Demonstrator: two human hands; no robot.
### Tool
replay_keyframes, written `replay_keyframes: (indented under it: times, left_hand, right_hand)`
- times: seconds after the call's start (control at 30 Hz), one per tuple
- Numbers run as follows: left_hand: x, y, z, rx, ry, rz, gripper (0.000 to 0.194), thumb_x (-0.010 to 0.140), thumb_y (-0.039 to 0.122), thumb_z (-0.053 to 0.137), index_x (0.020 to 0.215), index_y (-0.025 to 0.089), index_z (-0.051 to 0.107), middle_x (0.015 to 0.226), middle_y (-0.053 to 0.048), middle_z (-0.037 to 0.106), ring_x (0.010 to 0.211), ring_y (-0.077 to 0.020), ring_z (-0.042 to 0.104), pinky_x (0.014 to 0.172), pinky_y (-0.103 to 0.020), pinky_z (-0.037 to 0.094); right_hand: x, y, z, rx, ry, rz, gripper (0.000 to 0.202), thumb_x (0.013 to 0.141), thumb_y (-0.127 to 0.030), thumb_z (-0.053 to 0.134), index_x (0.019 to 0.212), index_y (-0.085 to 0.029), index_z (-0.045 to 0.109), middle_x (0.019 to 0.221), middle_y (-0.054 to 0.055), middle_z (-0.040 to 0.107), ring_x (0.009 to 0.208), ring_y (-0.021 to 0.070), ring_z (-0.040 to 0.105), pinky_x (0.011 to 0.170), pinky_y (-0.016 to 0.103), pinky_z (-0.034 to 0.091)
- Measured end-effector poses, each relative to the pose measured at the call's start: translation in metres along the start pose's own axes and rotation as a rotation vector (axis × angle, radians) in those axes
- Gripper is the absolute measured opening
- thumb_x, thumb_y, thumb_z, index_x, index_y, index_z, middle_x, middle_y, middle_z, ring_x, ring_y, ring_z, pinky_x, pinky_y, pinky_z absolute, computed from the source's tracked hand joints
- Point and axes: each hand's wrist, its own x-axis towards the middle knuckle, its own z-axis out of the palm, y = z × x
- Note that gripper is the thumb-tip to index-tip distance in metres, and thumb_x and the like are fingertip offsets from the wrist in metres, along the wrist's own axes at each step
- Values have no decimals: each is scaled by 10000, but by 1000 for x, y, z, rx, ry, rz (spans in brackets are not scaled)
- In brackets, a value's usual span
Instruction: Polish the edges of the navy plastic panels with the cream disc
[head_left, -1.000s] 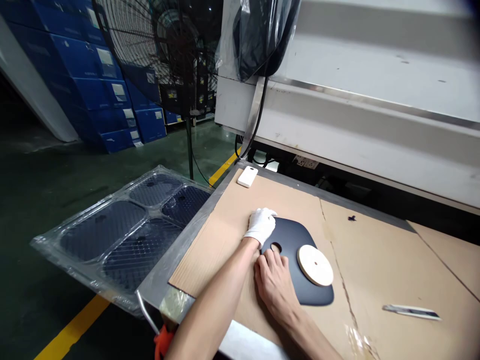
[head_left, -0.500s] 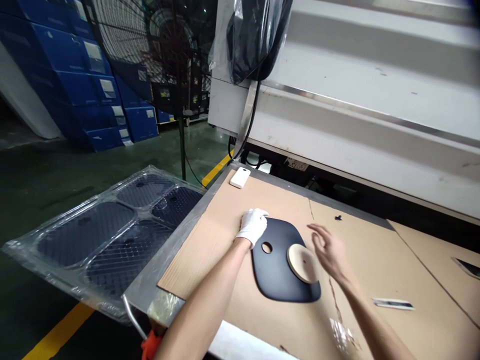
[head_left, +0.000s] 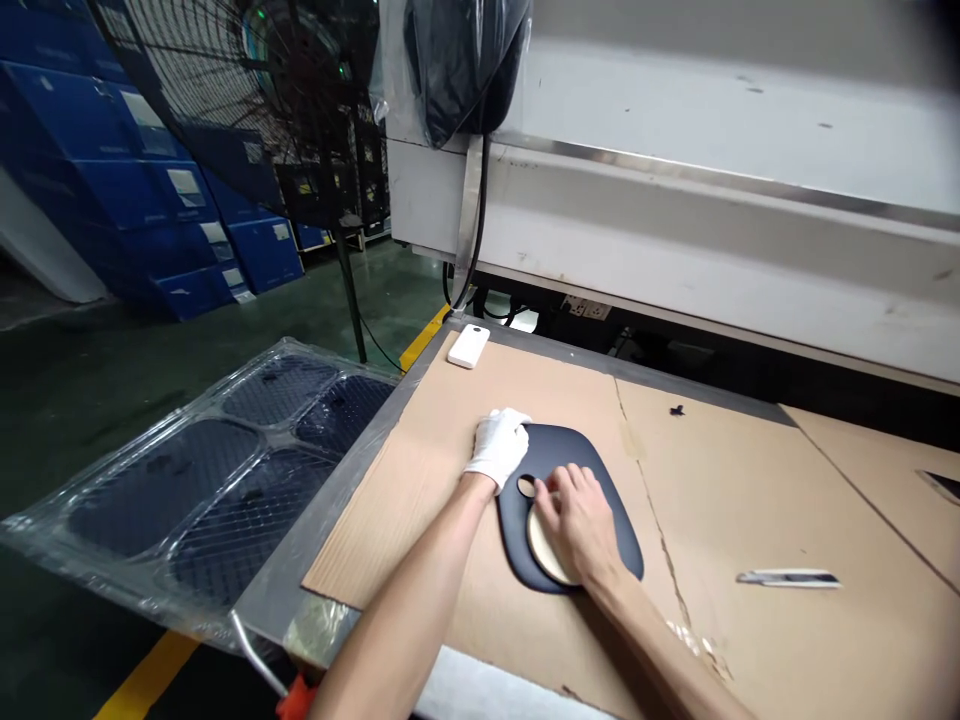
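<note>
A dark, smooth panel [head_left: 600, 500] with rounded corners lies flat on the cardboard, a small round hole near its left side. My left hand [head_left: 501, 445], in a white glove, grips the panel's upper left edge with curled fingers. On the panel, just below the hole, rests a thick cream round disc [head_left: 546, 548]. Bent over the disc from the right is my bare right hand [head_left: 581, 515], its fingers closed on the top and upper side. The right part of the disc is hidden under that hand.
Cardboard sheets [head_left: 390, 500] cover the table. A white box-like device [head_left: 469, 346] sits at the far left corner, a utility knife [head_left: 789, 578] at right, a small black piece [head_left: 677, 411] behind. Left of the table is a plastic-wrapped stack of dark panels [head_left: 172, 480]; a fan [head_left: 307, 90] stands beyond.
My right hand has come in from the right and closed on the cream disc. The disc has shifted left across the panel, nearer the hole. My left hand stays at the panel's edge.
</note>
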Motion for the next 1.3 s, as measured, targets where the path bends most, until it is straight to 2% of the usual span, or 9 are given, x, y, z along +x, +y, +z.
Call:
replay_keyframes:
  times: [0.17, 0.33, 0.47, 0.53, 0.73, 0.87, 1.03, 1.17, 1.3]
  left_hand:
    - [1, 0, 1, 13, -9, -9, 386, 891, 140, 446, 1142, 217, 730, 1150, -30, 754, 1065, -201, 640, 1026, -309, 472]
    - [-1, -1, -2, 21, -9, 5, 382, 891, 136, 454, 1147, 219, 725, 1167, -25, 749, 1077, -197, 641, 1044, -304, 463]
    - [-2, 0, -2, 24, 0, 9, 363, 880, 156, 481, 1125, 237, 736, 1141, -22, 756, 1044, -208, 650, 1021, -322, 475]
    - [-2, 1, -1, 25, 8, 13, 358, 882, 168, 484, 1130, 239, 733, 1136, -26, 755, 1046, -212, 646, 1009, -326, 478]
    - [-2, 0, 0, 36, 20, 30, 345, 898, 180, 477, 1139, 230, 718, 1136, -29, 750, 1059, -212, 636, 1007, -331, 470]
    - [-1, 1, 0, 46, 5, 50, 332, 893, 169, 486, 1109, 243, 728, 1132, -16, 752, 1050, -205, 632, 1006, -317, 469]
    - [-1, 3, 2, 52, 3, 78, 337, 892, 156, 473, 1110, 218, 721, 1167, -14, 737, 1080, -209, 609, 1030, -320, 452]
    - [1, 4, 3, 56, 0, 84, 324, 881, 159, 483, 1087, 206, 728, 1147, -32, 739, 1053, -232, 612, 1015, -358, 460]
    - [2, 4, 1, 43, 6, 90, 338, 892, 152, 460, 1108, 190, 717, 1171, -42, 734, 1080, -240, 611, 1036, -374, 453]
  right_hand:
    - [18, -8, 12, 34, -6, -94, 246, 1002, -386, 459, 815, -234, 509, 823, 40, 541, 779, 199, 505, 627, 309, 363]
    - [37, 50, 13, -81, -28, 280, 276, 1001, -394, 414, 830, -214, 536, 826, 53, 568, 682, 184, 484, 592, 304, 337]
    - [28, 76, 8, -123, 34, 87, 273, 996, -344, 405, 784, -219, 522, 823, 71, 571, 776, 219, 507, 695, 332, 372]
    - [25, 76, 4, -69, 19, 11, 253, 991, -331, 421, 782, -224, 517, 835, 65, 581, 771, 207, 521, 671, 312, 365]
    - [18, 59, -7, 67, -126, 214, 246, 973, -334, 455, 749, -233, 476, 671, -6, 577, 559, 145, 495, 552, 271, 283]
    - [-1, 58, -10, 121, -135, 98, 292, 997, -365, 405, 761, -227, 506, 703, 10, 602, 573, 134, 517, 572, 266, 299]
    - [-1, 82, -13, 60, -116, 406, 258, 955, -389, 446, 773, -227, 528, 644, 14, 614, 560, 154, 521, 564, 270, 282]
    - [2, 79, -9, 93, -155, 250, 272, 974, -370, 407, 764, -230, 508, 659, 5, 606, 569, 152, 515, 576, 280, 269]
    - [8, 79, -17, 162, -157, 278, 228, 972, -314, 394, 831, -227, 551, 638, 0, 585, 597, 169, 545, 606, 283, 332]
